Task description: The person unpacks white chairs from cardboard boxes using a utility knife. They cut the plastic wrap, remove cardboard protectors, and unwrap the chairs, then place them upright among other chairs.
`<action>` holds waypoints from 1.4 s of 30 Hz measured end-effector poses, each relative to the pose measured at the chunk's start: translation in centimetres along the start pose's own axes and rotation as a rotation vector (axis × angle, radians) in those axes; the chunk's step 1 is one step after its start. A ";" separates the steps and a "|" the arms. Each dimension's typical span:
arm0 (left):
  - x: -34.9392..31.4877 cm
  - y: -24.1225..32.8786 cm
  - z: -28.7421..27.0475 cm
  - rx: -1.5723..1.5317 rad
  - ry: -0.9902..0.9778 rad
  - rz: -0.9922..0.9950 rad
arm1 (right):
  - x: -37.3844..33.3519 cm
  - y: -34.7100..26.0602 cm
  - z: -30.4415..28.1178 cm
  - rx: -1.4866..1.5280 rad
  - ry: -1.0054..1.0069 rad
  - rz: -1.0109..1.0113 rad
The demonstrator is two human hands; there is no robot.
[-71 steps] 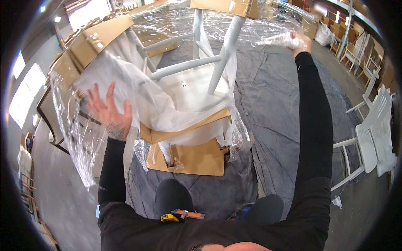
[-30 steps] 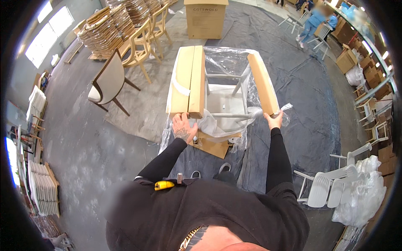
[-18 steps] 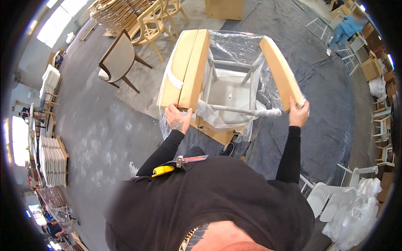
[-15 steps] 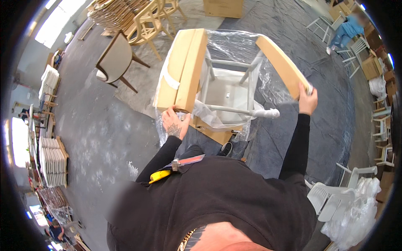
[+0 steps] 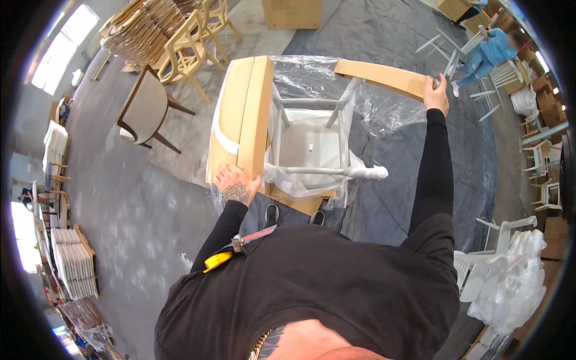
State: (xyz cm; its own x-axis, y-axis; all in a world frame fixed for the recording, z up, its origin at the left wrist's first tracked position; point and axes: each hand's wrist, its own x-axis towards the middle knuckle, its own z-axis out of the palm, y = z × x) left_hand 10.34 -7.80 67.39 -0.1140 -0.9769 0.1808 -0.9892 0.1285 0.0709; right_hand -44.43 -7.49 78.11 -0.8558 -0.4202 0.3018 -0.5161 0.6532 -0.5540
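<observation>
Chair of pale grey wood (image 5: 303, 133), upturned over dark grey sheeting (image 5: 402, 201).
Left hand (image 5: 234, 182) curls fingers over the near end of a long tan cardboard pad (image 5: 249, 114) beside it; right hand (image 5: 436, 96) grips the outer end of a flat tan cardboard strip (image 5: 381, 75). Hard pulling could tear the clear crinkled plastic film (image 5: 384, 113) or tip the chair.
</observation>
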 end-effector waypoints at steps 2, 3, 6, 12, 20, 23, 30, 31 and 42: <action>0.8 -0.5 -0.6 -0.119 -0.017 -0.035 | 0.0 1.5 -0.3 0.021 -0.002 0.023; 1.4 -0.8 -0.9 -0.232 -0.036 -0.072 | 0.2 2.3 -0.5 0.029 0.001 0.031; 3.4 -0.8 -2.9 -0.506 -0.045 -0.131 | -0.3 3.9 -0.7 0.088 0.026 -0.183; 11.2 -1.7 -11.2 -0.887 0.377 -0.006 | -5.1 3.2 -1.5 0.057 -0.168 -0.585; 19.7 -0.7 -13.3 -0.738 0.533 0.201 | -3.3 0.3 -2.9 -0.355 0.145 -0.538; 20.0 1.1 -13.8 -0.702 0.503 0.221 | 1.2 -0.8 -3.7 -0.209 -0.085 -0.377; 19.1 1.6 -14.2 -0.622 0.476 0.231 | 6.0 -7.3 -0.5 -0.028 -0.230 -0.891; 19.2 1.2 -14.2 -0.628 0.473 0.229 | 6.7 -7.1 -0.4 -0.066 -0.210 -0.870; 19.0 0.2 -13.3 -0.679 0.446 0.183 | 7.2 2.7 2.4 -0.137 -0.088 0.195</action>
State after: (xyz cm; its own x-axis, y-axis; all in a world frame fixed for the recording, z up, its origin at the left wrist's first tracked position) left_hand 9.24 -24.08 83.91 -0.0793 -0.7897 0.6083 -0.6715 0.4933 0.5529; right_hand -51.87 -10.24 76.90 -0.9362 -0.3275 0.1278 -0.3471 0.8040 -0.4828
